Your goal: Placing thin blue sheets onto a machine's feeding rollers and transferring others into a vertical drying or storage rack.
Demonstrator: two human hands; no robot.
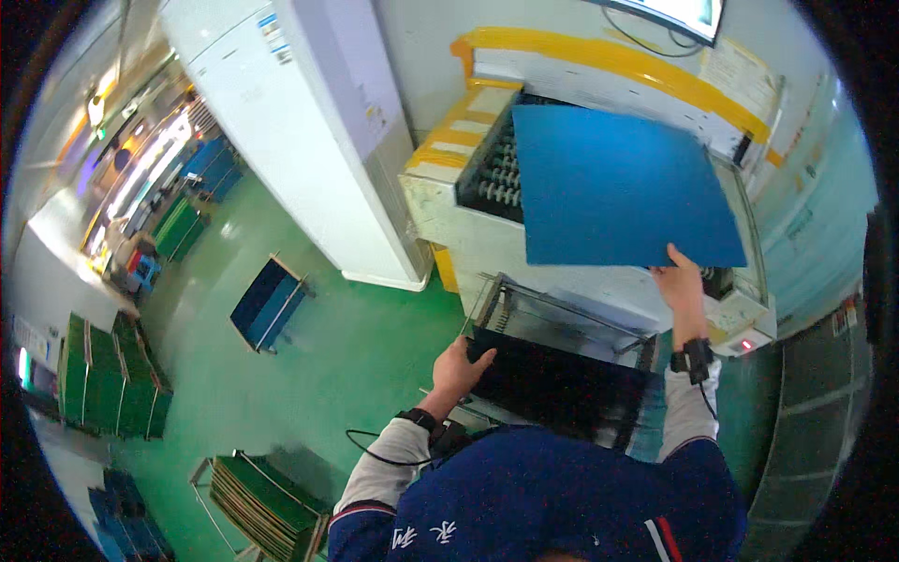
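A large flat blue sheet [618, 187] lies tilted over the roller conveyor of a white machine, its near right corner jutting past the machine's front. My right hand [681, 286] grips the sheet's near edge close to that corner, thumb on top and the other fingers underneath. Lower down, a black panel [571, 384] stands in a metal rack [562, 314] between me and the machine. At the panel's upper left corner is my left hand [459, 373], its thumb laid over the panel and its fingers curled at the edge, partly hidden.
Metallic rollers [501, 178] show left of the sheet, within the machine's yellow-taped frame [440, 155]. A tall white cabinet [290, 131] stands to the left. Racks with green boards [262, 501] and a blue-panelled rack [269, 304] stand on the green floor. A screen [670, 14] hangs above.
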